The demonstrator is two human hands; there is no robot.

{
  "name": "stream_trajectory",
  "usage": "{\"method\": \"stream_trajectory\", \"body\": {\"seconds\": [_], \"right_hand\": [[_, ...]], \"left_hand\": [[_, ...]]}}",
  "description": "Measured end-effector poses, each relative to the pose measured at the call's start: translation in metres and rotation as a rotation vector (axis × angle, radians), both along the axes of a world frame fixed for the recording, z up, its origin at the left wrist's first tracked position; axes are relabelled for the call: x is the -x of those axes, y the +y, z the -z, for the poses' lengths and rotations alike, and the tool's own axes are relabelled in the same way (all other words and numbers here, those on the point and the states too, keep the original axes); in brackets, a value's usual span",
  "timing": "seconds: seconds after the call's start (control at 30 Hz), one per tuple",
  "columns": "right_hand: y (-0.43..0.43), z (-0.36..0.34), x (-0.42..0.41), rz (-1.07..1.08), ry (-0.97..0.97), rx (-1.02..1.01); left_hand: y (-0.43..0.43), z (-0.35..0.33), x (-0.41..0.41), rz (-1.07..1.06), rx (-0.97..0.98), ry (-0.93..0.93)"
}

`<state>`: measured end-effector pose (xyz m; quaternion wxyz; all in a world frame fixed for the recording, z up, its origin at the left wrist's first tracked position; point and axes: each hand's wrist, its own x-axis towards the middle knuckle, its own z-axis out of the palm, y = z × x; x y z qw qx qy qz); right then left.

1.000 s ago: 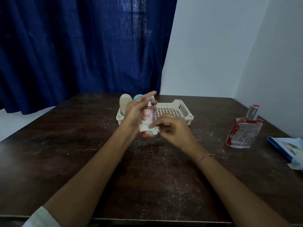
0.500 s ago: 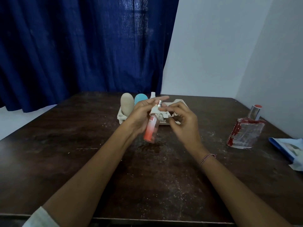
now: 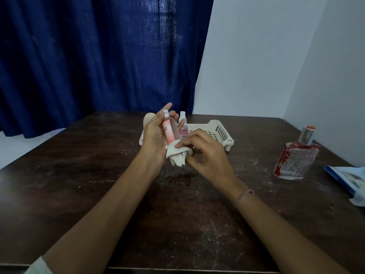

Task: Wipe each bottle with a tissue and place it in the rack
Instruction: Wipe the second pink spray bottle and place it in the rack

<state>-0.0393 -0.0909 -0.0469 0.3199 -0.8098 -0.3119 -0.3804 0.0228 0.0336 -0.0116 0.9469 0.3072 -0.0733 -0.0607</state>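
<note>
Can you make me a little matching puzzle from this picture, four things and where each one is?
Things: 1 pink bottle; 2 tissue; 3 square glass bottle; 4 blue packet.
Places: A at the right edge of the table; B in the left hand; C standing on the table, right of the rack; D in the right hand.
Pairs: 1-B, 2-D, 3-C, 4-A.

The right hand (image 3: 205,153) has slid the tissue (image 3: 176,156) from the pink bottle's (image 3: 169,130) cap down to its base; the bottle now stands more upright.
</note>
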Motion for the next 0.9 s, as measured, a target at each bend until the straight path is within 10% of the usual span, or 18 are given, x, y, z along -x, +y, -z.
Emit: {"method": "stream_trajectory", "body": {"seconds": [0.6,0.9], "right_hand": [[0.0,-0.002,-0.001,0.004,0.0,-0.194],[-0.001,-0.005,-0.001,0.036,0.019,-0.161]], "left_hand": [[-0.021,0.019,0.002,0.029,-0.055,0.194],[-0.014,0.017,-0.001,0.122,-0.453,0.033]]}}
